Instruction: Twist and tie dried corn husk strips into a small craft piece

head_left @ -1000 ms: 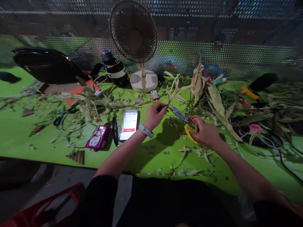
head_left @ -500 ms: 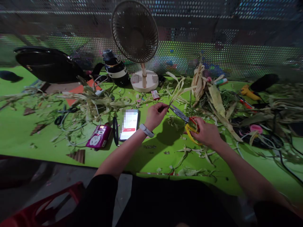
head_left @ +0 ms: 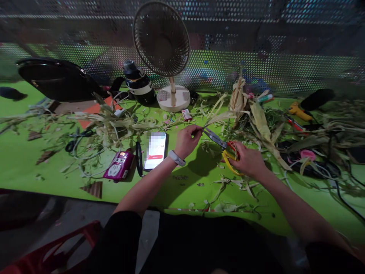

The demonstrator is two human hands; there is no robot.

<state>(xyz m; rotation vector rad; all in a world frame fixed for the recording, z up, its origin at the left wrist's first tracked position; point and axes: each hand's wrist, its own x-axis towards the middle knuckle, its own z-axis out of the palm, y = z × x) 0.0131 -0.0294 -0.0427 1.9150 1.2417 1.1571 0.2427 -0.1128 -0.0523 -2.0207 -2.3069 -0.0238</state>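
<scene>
My left hand (head_left: 186,140), with a pale watch on the wrist, pinches the narrow end of some dried corn husk strips (head_left: 221,116). The strips fan out up and to the right from my fingertips. In my right hand (head_left: 248,160) are scissors (head_left: 218,140) with yellow and red handles, my fingers wrapped round the grips. Their blades reach toward my left fingertips, right at the pinched end of the husk. Whether the blades touch the husk is too small to tell. A bundle of dry husks (head_left: 238,97) stands behind the strips.
A lit phone (head_left: 155,152) and a purple power socket (head_left: 119,166) lie left of my hands. Behind stand a fan (head_left: 173,99), a dark bottle (head_left: 141,89) and a black bag (head_left: 57,80). A hot glue gun (head_left: 300,111) lies far right. Husk scraps litter the green table (head_left: 137,190).
The husk strips now spread lower and further to the right from my left fingertips. Both hands and the scissors have barely moved. The digits on the phone differ.
</scene>
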